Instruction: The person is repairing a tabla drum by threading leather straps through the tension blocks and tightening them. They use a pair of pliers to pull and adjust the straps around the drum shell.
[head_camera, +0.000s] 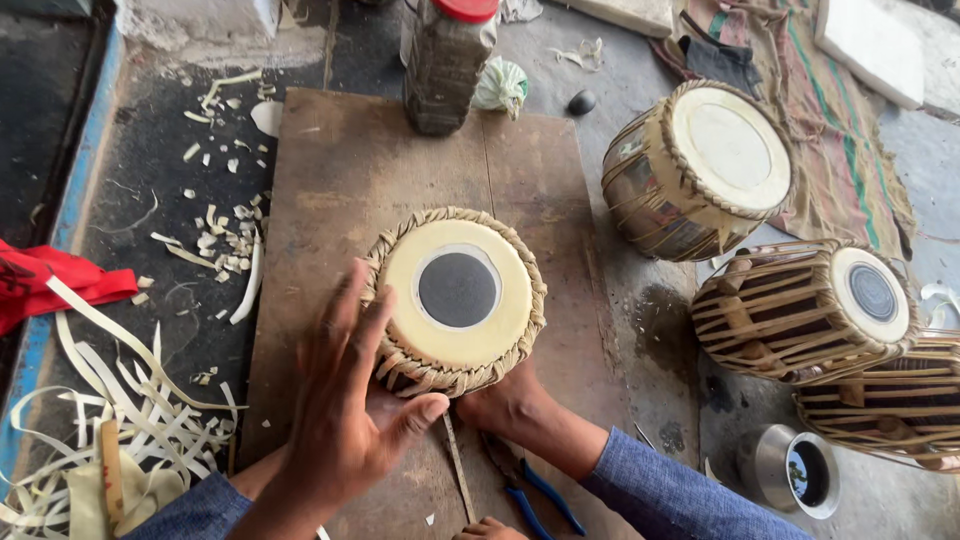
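Gripping nothing, our left hand (345, 400) spreads open against the near-left side of the small drum (457, 298) on the wooden board (340, 180). Our right hand (505, 402) presses under its near edge, its grasp hidden; blue pliers (535, 495) lie just beside the wrist.

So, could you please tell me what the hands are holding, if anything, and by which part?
The right hand grips the small drum at its near lower side, under the braided rim. The left hand is open beside the drum, holding nothing.
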